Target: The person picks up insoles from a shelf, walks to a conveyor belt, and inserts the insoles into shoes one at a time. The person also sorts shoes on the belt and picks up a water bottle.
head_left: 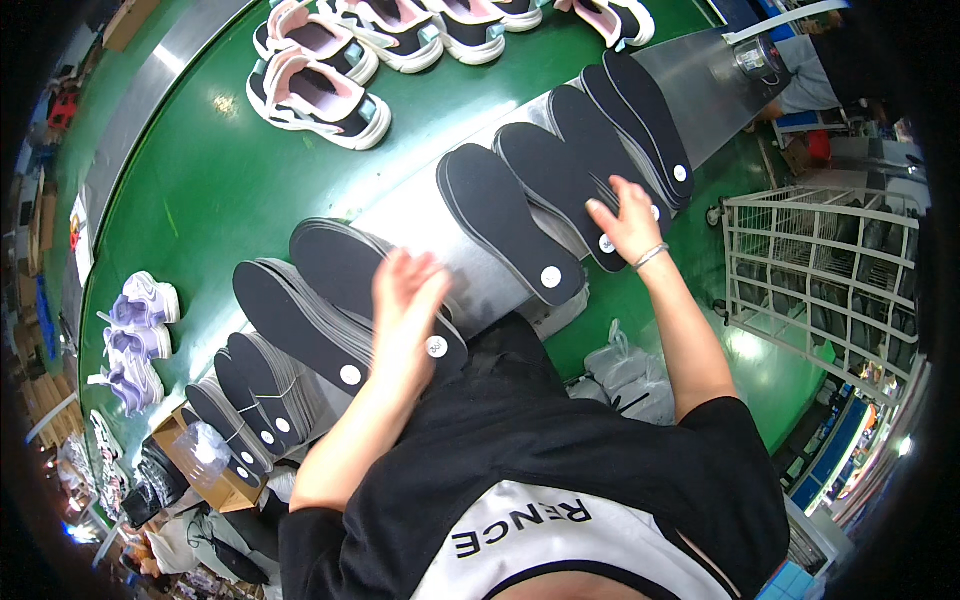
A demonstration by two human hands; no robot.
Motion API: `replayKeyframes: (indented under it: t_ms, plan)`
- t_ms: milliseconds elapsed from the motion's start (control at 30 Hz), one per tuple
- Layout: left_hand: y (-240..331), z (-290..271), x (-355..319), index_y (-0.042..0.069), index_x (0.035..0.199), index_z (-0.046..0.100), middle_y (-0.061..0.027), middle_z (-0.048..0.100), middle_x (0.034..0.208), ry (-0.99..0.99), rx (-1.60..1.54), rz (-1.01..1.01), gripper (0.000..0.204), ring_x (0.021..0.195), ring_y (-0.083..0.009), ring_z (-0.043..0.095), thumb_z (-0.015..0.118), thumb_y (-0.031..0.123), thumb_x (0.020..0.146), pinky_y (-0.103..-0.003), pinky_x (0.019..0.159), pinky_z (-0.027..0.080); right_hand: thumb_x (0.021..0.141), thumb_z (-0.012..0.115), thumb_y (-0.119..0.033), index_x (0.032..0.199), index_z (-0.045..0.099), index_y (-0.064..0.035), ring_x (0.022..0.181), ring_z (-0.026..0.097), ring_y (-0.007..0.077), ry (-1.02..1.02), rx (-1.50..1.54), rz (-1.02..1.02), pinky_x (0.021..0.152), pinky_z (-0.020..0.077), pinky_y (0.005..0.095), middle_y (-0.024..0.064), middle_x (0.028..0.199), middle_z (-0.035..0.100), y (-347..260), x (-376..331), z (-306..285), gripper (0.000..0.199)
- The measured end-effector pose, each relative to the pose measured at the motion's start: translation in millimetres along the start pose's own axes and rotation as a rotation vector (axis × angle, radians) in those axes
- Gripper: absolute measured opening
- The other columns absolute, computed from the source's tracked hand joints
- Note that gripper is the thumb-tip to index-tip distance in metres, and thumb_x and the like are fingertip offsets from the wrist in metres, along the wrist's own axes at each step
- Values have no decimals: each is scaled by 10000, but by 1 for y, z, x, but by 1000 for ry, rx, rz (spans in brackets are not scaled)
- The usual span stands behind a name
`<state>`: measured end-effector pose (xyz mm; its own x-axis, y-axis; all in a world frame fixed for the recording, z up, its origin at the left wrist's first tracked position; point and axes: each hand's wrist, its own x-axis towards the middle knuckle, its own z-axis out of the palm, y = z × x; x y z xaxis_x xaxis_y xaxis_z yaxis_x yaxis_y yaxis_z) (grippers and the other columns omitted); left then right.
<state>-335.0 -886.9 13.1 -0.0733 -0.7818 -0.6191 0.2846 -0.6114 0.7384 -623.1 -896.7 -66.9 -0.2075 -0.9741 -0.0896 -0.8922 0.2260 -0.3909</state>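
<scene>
Left hand (pixel 405 290) blurred, grip unclear, over insole stack (pixel 345 270), right hand (pixel 630 220) spread flat on insoles (pixel 575 165), sneakers (pixel 318 100) beyond.

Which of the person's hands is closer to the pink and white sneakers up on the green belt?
Left. The left hand lies over an insole stack below the pink and white sneakers. The right hand rests on insoles farther to the right, more distant from that pair.

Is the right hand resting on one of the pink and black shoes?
No, the right hand lies on a stack of black insoles, apart from the shoes.
</scene>
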Motion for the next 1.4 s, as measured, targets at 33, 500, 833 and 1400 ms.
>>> replayKeyframes:
  t_ms: [33, 500, 833, 1400]
  plan:
    - [-17, 20, 17, 9, 1260, 198, -173, 338, 1216, 11, 24, -151, 764, 1134, -231, 327, 631, 311, 707, -402, 973, 234, 685, 623, -355, 1083, 448, 50, 994, 451, 341, -259, 83, 113, 851, 366, 385, 226, 1014, 496, 3, 5, 3, 594]
    - [-59, 94, 64, -3, 1140, 386, -147, 484, 1088, -82, -394, -430, 426, 993, -252, 488, 534, 213, 805, -369, 856, 410, 545, 770, -235, 1160, 308, 79, 1046, 425, 219, -500, 1141, 268, 906, 326, 305, 182, 1104, 451, 6, 2, -23, 831]
    - [-38, 153, 95, 3, 1101, 409, -122, 527, 979, -230, -229, -361, 412, 868, -209, 547, 587, 185, 776, -333, 758, 479, 701, 657, -167, 1066, 466, 39, 761, 568, 156, -128, 1053, 435, 685, 468, 255, 91, 931, 565, 229, 145, -126, 461]
    - [-48, 139, 120, -22, 1060, 469, -148, 551, 976, -135, -220, -474, 389, 873, -256, 546, 578, 218, 775, -367, 809, 439, 583, 680, -283, 1178, 406, -111, 1075, 394, 300, 0, 49, 105, 884, 330, 413, 138, 1160, 406, 134, 124, -37, 677]
